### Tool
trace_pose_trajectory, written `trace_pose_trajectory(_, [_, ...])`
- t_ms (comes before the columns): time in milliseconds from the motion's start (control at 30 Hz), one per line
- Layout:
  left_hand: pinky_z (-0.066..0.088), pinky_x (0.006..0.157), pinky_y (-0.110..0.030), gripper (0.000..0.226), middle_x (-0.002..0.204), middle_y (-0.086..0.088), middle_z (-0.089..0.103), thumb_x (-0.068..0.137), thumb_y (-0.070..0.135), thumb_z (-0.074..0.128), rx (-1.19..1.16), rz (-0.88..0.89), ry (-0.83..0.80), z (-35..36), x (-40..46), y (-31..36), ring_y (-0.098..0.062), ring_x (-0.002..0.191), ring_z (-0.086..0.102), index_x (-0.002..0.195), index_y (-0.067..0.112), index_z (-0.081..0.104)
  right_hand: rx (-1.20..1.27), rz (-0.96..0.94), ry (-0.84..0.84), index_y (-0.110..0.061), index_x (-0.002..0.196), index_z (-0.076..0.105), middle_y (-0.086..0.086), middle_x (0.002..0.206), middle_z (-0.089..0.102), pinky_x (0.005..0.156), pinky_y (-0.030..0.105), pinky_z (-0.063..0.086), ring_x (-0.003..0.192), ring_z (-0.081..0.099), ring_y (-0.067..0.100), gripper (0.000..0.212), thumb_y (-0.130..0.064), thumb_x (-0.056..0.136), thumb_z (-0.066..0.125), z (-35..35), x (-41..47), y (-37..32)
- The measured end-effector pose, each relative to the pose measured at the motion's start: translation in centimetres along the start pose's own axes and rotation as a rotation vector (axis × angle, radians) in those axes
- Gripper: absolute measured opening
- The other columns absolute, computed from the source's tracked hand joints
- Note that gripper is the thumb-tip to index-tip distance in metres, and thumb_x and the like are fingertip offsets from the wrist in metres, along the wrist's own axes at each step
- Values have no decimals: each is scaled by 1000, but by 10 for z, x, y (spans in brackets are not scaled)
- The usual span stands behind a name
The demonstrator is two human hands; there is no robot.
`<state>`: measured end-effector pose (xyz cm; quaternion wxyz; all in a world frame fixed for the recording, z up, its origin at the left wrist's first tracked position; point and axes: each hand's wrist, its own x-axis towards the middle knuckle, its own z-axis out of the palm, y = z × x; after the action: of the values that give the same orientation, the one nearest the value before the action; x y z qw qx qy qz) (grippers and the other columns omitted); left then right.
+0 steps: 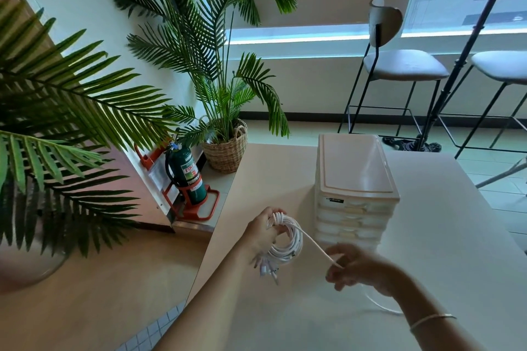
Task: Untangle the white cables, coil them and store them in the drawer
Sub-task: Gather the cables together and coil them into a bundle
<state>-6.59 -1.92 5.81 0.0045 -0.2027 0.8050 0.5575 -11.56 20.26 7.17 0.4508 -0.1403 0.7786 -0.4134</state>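
- Left hand (263,234) is gripping the coiled white cables (286,245) above the table (427,236), plug ends blurring below.
- Right hand (358,268) is pinching the loose strand, which is trailing behind the wrist.
- Drawer unit (355,194) is standing closed just beyond.

A pale table (445,236) carries a drawer unit (356,188) and a slack cable strand (382,306).

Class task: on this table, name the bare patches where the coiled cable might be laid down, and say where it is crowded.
Bare table lies right of the drawer unit, up to the far edge. Another bare strip lies left of the unit, toward the table's left edge. The near middle is crowded: the left hand holds the coil, the right hand pinches its free strand, and slack cable lies beneath it.
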Motion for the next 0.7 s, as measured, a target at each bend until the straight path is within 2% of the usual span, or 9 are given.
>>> trace_pose_trajectory(100, [38,52,-15,23,77,8,56,86,12,65,-32,16,-36,11,-2,6,-7,53,41,101,26,56,142,-142,89,-13,107,57,12,85,65,50,24,50,52,55,16,35,10,81,61,16,8,-11])
trace_pose_trajectory(167, [39,53,-15,23,76,9,56,85,11,65,-37,25,-40,16,-2,10,-7,52,41,99,28,56,142,-226,123,-16,97,67,11,79,65,49,25,49,48,52,17,28,7,83,59,24,12,-14])
trace_pose_trajectory(233, [39,53,-14,24,76,10,57,85,11,65,-40,38,-35,18,-4,13,-7,52,41,95,31,56,162,-235,160,-14,88,70,9,67,60,58,32,50,40,48,11,21,4,83,60,29,16,-13])
trace_pose_trajectory(300, [40,53,-14,28,78,11,59,85,9,64,-57,62,-28,19,-6,16,-7,55,43,91,35,56,211,-228,187,-7,89,68,6,63,59,65,39,47,34,43,4,13,3,83,62,34,18,-11])
trace_pose_trajectory(400, [41,54,-14,32,78,12,60,86,8,63,-60,97,-36,22,-7,22,-9,58,45,88,39,55,287,-251,162,-3,88,66,8,63,56,63,37,46,35,39,4,10,2,79,67,37,20,-7])
trace_pose_trajectory(467, [40,53,-15,33,77,12,60,85,9,63,-45,113,-46,23,-8,26,-8,54,43,87,40,55,389,-250,79,-1,87,65,7,64,59,64,35,50,35,37,5,10,2,78,68,35,18,-4])
trace_pose_trajectory(567, [41,55,-16,32,77,12,61,86,10,64,-33,127,-38,20,-8,26,-6,51,42,87,41,54,420,-262,-38,-6,92,68,8,81,70,63,29,55,36,37,5,23,-13,71,74,28,13,-4])
trace_pose_trajectory(700, [41,55,-14,33,83,8,63,86,8,63,-30,145,-41,24,-10,25,1,48,43,90,40,55,297,-248,112,-10,87,67,14,82,70,60,34,46,35,41,4,8,-3,83,65,29,18,-6])
